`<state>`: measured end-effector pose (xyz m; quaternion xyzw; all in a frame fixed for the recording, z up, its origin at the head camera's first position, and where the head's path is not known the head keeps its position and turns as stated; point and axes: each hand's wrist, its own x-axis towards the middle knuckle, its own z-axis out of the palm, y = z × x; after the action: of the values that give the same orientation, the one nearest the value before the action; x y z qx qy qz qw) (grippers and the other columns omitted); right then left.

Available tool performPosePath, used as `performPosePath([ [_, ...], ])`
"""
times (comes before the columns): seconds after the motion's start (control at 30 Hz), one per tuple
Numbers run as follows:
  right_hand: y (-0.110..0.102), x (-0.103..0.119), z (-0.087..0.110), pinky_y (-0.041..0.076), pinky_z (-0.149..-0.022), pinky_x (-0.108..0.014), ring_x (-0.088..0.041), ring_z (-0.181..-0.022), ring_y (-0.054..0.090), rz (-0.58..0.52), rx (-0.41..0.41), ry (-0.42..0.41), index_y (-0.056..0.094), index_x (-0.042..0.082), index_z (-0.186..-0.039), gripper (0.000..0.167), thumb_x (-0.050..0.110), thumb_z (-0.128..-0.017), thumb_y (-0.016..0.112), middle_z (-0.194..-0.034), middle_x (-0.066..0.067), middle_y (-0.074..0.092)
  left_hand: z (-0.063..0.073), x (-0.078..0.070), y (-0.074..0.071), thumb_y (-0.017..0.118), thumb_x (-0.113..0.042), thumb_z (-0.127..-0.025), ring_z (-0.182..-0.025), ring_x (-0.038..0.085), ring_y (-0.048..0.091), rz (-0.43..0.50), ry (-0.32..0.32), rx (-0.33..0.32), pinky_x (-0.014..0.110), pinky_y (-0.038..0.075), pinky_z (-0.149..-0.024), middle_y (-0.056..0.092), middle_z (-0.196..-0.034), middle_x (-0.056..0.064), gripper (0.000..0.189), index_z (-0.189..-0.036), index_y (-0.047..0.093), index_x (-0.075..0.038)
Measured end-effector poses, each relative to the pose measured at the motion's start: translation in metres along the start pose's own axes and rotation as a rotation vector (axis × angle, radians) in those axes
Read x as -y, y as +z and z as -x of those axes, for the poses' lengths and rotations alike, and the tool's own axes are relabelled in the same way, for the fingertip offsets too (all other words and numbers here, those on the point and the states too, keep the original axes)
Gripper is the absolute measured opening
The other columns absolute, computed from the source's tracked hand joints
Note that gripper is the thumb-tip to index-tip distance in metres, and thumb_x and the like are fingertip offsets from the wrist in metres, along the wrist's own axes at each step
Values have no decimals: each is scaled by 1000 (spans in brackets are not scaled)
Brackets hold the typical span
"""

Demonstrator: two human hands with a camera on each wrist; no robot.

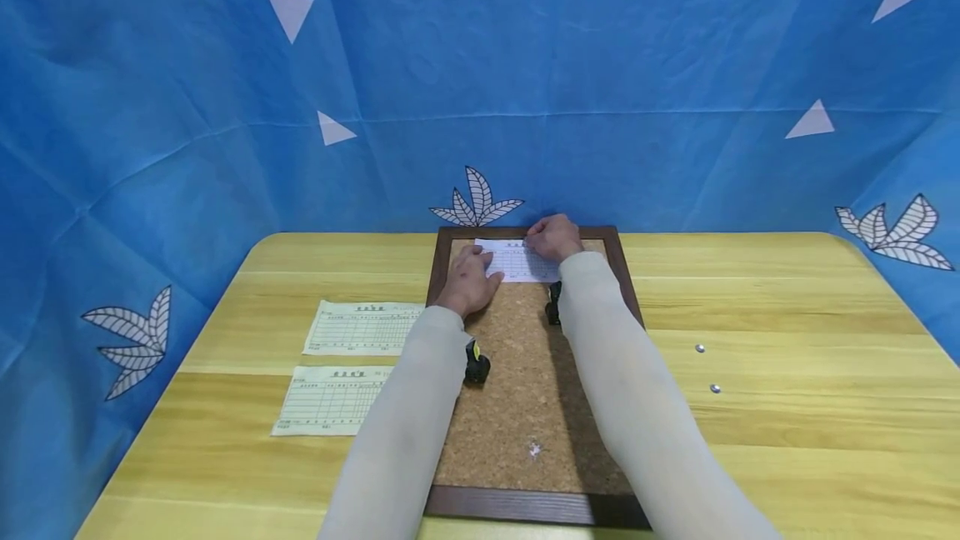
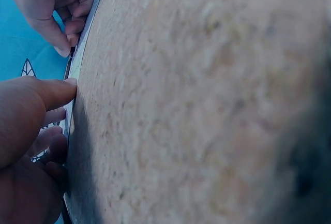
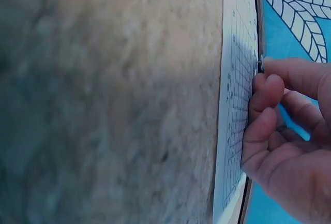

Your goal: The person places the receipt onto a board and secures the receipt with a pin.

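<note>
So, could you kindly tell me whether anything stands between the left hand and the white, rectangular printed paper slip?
Nothing visible does: the left hand touches the paper slip directly at its left end, on the dark-framed brown cork board.

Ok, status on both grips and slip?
Left grip rests on the paper slip, left end. Right grip pinches something tiny near its top edge. Slip lies on the corkboard, far end; no obstruction visible.

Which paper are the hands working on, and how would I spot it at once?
Find the brown-framed cork board on the wooden table. At its far end lies a printed paper, with the left hand at its left side and the right hand at its upper right. Two similar sheets lie left of the board; only this one is on cork.
</note>
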<state>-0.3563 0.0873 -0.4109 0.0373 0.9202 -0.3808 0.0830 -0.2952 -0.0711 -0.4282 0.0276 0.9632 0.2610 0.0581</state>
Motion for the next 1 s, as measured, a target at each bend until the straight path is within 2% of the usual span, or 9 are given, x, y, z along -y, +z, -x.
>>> performPosePath([
  [0.2,-1,-4,-4,45,-90,-38,-26,-100,54,18,54,-53,72,2,-110,21,10,-98,56,-116,-14,64,-1,1,0,57,-27,-103,-146,27,29,-5,-2,-3,41,27,-117,33,-158,10,50,-148,48,-6],
  [0.67,-3,-5,-2,43,-95,-39,-26,-107,52,7,63,-37,74,3,-111,23,6,-98,56,-121,-13,64,-2,-1,1,57,-27,-103,-146,27,29,-6,-11,3,42,27,-117,32,-158,10,51,-149,47,-6],
  [1.0,-3,-6,-4,44,-97,-38,-25,-108,53,5,66,-18,75,4,-111,24,6,-99,55,-123,-12,64,-1,-1,1,57,-26,-103,-146,28,29,-17,14,-2,41,26,-118,33,-158,11,50,-148,48,-5],
])
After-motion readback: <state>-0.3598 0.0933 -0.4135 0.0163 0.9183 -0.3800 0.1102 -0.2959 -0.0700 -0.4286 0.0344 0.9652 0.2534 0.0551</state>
